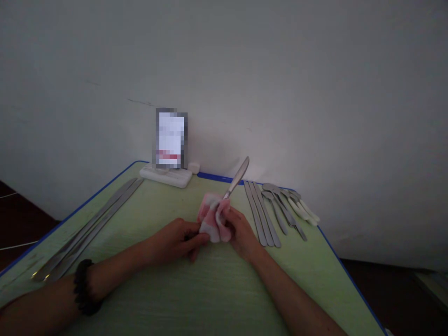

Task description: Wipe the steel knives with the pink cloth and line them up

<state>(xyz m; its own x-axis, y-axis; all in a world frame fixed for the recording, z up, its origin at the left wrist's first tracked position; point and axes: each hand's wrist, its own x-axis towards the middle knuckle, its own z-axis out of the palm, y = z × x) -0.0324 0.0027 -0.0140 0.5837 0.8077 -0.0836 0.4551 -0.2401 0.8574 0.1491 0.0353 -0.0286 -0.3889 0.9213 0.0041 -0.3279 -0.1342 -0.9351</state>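
Observation:
A pink and white cloth (211, 219) is bunched up between my hands above the middle of the table. From its top a table knife (238, 176) sticks out, its blade slanting up and to the right, while the handle is hidden in the folds. My left hand (178, 240) pinches the cloth's lower left edge between thumb and fingers. On the other side, my right hand (241, 232) is closed on the cloth, with its fingertips partly covered. Whether the right fingers press on the knife handle through the fabric, I cannot tell.
Several metal knives (261, 214) lie side by side right of my hands, beside several spoons and forks (280, 205), some white-handled. More long knives (94, 224) lie on the left. A lit, blurred screen (171, 139) stands on a white base (166, 177) against the wall.

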